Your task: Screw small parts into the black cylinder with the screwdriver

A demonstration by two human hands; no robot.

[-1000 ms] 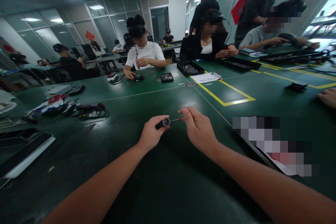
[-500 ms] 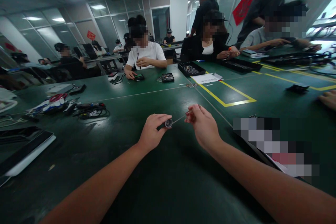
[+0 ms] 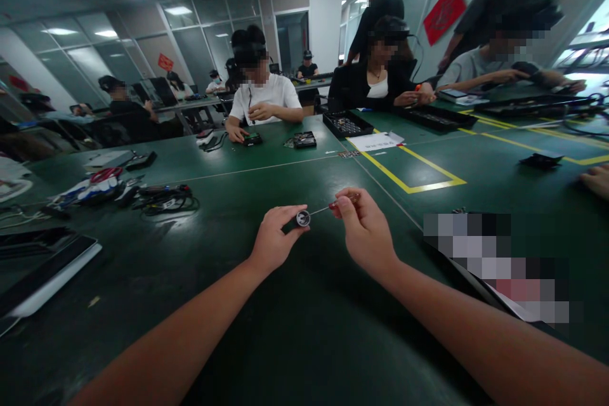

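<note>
Between the thumb and fingers of my left hand (image 3: 276,238) is a small round grey part (image 3: 303,219), its hollow open end facing me. My right hand (image 3: 365,228) pinches the reddish see-through handle of a screwdriver (image 3: 332,205). The thin metal shaft points left, and its tip meets the rim of the round part; whether it touches or goes inside I cannot tell. Both hands are held above the green table (image 3: 285,342).
Bundled cables (image 3: 166,200) and gloves (image 3: 92,191) lie at left, near a flat dark device (image 3: 47,279). A blurred-out item (image 3: 499,266) lies at right. Across the table sit co-workers with black trays (image 3: 347,123). Yellow tape (image 3: 435,189) marks the tabletop.
The screwdriver in my right hand has turned, and its handle shows more clearly. The round part in my left hand has shifted slightly left and up, meeting the shaft's tip.
</note>
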